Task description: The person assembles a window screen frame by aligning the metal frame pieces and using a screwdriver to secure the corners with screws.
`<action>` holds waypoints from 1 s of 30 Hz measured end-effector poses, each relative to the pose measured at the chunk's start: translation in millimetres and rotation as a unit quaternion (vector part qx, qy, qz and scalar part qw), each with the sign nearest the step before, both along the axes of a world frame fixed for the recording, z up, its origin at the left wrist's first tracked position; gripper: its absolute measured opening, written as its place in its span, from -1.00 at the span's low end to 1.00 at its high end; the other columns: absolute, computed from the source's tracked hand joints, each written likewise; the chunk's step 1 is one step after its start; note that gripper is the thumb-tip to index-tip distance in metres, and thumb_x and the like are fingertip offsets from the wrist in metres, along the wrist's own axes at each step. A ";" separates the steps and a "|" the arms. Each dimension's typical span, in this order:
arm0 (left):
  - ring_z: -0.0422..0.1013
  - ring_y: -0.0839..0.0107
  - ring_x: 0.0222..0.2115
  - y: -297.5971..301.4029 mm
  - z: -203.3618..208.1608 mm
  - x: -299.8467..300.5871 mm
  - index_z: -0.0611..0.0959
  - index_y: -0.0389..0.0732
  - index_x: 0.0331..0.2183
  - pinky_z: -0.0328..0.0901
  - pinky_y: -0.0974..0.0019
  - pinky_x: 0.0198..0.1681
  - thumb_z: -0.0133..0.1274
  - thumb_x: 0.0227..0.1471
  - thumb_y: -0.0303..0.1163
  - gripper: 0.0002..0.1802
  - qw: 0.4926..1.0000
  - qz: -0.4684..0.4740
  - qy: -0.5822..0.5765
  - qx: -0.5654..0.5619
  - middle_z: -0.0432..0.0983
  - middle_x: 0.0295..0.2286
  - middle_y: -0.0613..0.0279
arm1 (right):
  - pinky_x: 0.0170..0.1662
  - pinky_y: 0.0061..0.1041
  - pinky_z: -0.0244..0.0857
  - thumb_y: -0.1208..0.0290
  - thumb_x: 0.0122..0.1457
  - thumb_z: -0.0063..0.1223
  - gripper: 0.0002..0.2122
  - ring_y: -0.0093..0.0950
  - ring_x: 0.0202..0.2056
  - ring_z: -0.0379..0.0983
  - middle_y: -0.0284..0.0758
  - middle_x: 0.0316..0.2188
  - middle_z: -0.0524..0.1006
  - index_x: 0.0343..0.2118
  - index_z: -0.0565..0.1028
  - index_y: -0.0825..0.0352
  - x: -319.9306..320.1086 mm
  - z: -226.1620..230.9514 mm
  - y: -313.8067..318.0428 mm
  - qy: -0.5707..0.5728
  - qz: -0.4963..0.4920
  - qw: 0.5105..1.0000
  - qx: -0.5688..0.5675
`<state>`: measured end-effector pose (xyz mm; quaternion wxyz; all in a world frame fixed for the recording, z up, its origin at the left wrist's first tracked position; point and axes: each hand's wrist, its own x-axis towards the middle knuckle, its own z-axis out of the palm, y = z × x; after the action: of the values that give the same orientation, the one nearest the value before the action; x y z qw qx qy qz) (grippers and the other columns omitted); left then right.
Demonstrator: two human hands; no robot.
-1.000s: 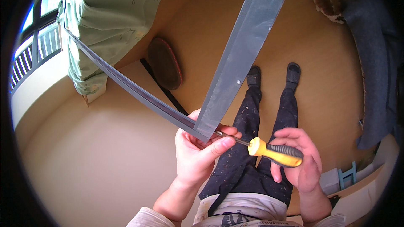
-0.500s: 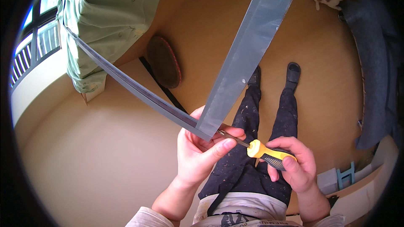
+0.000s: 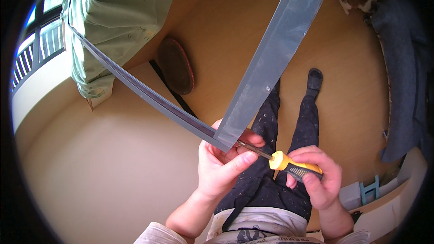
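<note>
Right grip (image 3: 322, 176) clamps the screwdriver (image 3: 289, 165); left grip (image 3: 218, 169) clasps the grey frame corner (image 3: 226, 139).

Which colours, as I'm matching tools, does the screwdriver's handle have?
The handle is yellow and dark grey; the head view shows it best.

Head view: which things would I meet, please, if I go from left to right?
Window, pale green cloth, left hand, yellow-and-black screwdriver, right hand, blue-grey cloth.
</note>
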<state>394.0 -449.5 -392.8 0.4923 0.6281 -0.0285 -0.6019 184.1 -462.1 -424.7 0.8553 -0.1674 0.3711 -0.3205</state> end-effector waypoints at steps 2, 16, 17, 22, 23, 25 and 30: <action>0.58 0.27 -0.29 9.3 -4.8 1.5 0.36 -0.40 0.12 0.46 0.28 -0.13 0.34 -0.16 -0.53 -0.20 0.999 -0.005 -0.041 -0.013 0.62 -0.33 0.10 | -0.20 -0.46 0.41 0.61 0.07 0.20 -0.63 -0.37 -0.27 0.51 -0.05 -0.10 0.51 -0.04 0.44 0.54 -0.7 -4.1 -10.0 0.185 0.084 0.904 -0.377; 0.59 0.29 -0.30 12.0 -7.5 -6.0 0.40 -0.38 0.09 0.47 0.28 -0.13 0.31 -0.11 -0.55 -0.29 1.000 0.011 -0.001 -0.014 0.63 -0.32 0.10 | -0.33 -0.56 0.41 0.32 0.32 -0.07 -0.57 -0.50 -0.39 0.50 -0.13 -0.33 0.52 0.08 0.30 0.61 -3.6 4.5 3.6 -0.035 0.045 0.998 0.039; 0.58 0.28 -0.29 14.4 -8.8 -5.3 0.40 -0.37 0.09 0.47 0.27 -0.13 0.32 -0.11 -0.53 -0.29 0.999 -0.037 -0.023 -0.002 0.63 -0.32 0.10 | -0.31 -0.58 0.41 0.37 0.31 -0.07 -0.61 -0.52 -0.39 0.50 -0.14 -0.34 0.52 0.06 0.33 0.60 -2.2 6.1 0.9 -0.002 0.050 0.999 0.009; 0.58 0.26 -0.27 9.8 -4.2 -15.7 0.44 -0.40 0.03 0.47 0.25 -0.11 0.31 -0.10 -0.56 -0.37 0.999 0.024 -0.017 -0.012 0.62 -0.33 0.07 | -0.29 -0.58 0.41 0.41 0.28 -0.03 -0.62 -0.52 -0.37 0.50 -0.11 -0.24 0.49 0.04 0.35 0.61 -0.5 4.5 -1.8 -0.001 0.026 1.000 0.000; 0.58 0.26 -0.24 9.9 -4.1 -16.4 0.48 -0.44 -0.01 0.47 0.26 -0.08 0.28 -0.08 -0.64 -0.44 0.998 0.057 0.023 -0.034 0.63 -0.35 0.02 | -0.28 -0.58 0.41 0.42 0.27 -0.01 -0.62 -0.51 -0.37 0.51 -0.10 -0.19 0.48 0.03 0.35 0.61 -1.2 4.2 -2.3 -0.030 0.019 0.998 0.044; 0.58 0.27 -0.26 17.4 -10.1 -14.6 0.45 -0.40 0.03 0.47 0.23 -0.11 0.29 -0.08 -0.59 -0.39 0.999 0.040 0.007 -0.037 0.60 -0.30 0.06 | -0.28 -0.58 0.42 0.43 0.26 0.00 -0.63 -0.50 -0.36 0.51 -0.09 -0.14 0.46 0.03 0.35 0.61 -0.6 3.2 -1.3 -0.018 0.023 0.999 0.024; 0.58 0.26 -0.27 13.8 -7.2 -18.4 0.41 -0.35 0.05 0.47 0.21 -0.15 0.32 -0.09 -0.50 -0.34 0.998 0.030 -0.051 -0.011 0.59 -0.25 0.10 | -0.26 -0.56 0.44 0.45 0.23 0.03 -0.64 -0.48 -0.33 0.53 -0.05 -0.07 0.44 0.01 0.38 0.59 1.0 2.6 -1.3 0.020 0.022 0.999 -0.016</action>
<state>375.7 -435.8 -400.1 0.5152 0.6528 -0.0412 -0.5539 185.1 -463.5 -422.1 0.8518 -0.1955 0.3789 -0.3046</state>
